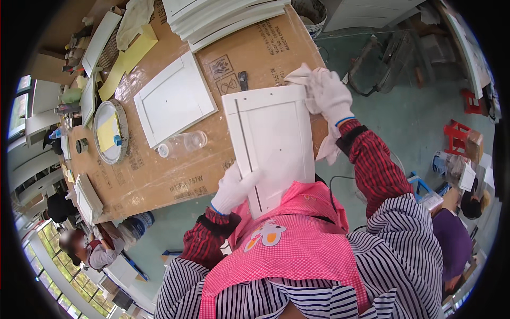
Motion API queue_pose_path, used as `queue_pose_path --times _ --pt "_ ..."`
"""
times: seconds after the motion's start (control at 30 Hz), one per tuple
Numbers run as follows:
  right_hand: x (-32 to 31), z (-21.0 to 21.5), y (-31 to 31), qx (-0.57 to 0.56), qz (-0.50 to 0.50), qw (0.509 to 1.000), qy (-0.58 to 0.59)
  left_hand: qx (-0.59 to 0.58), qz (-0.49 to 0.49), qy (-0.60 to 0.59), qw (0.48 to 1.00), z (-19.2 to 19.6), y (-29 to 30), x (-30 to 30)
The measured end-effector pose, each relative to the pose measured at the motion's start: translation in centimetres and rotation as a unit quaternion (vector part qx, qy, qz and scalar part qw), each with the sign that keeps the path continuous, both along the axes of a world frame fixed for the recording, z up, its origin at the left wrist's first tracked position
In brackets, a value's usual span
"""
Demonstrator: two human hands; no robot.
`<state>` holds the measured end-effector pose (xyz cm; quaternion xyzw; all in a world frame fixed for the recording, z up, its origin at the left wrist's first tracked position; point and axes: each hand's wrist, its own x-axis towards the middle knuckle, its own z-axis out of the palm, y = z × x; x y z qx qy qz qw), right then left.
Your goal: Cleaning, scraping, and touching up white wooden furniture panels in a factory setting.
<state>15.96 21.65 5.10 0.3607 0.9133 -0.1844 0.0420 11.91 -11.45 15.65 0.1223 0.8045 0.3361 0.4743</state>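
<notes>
A white panel with a recessed centre and a long groove leans between the table's edge and my apron. My left hand, in a white knit glove, grips its lower left edge, the thumb lying over the face. At the upper right edge my right hand, gloved too, is closed on a pale pink cloth that touches the panel's side. Part of this cloth is hidden under the fingers. On the table, left of the held panel, lies another white panel.
Cardboard covers the table. On it are a clear plastic bottle, a small dark block, a round tub lid and a stack of white panels. Red stools stand right. Co-workers are at left and right.
</notes>
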Motion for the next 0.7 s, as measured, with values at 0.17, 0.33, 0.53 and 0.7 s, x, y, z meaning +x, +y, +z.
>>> queue_pose_path --times 0.17,0.33,0.53,0.7 --pt "-1.7 4.7 -0.8 -0.008 0.072 0.994 0.082 0.102 0.092 -0.070 0.988 -4.0 -1.9 -0.5" --pt "1.2 0.8 -6.1 -0.064 0.221 0.924 0.304 0.179 0.147 -0.026 0.972 -3.5 -0.6 1.2" --pt "13.6 2.5 -10.8 -0.181 0.293 0.911 0.227 0.108 0.192 -0.074 0.973 -2.3 -0.5 2.0" --pt "7.2 -0.9 -8.3 -0.187 0.240 0.924 0.232 0.047 0.147 -0.059 0.986 -1.3 -0.2 1.0"
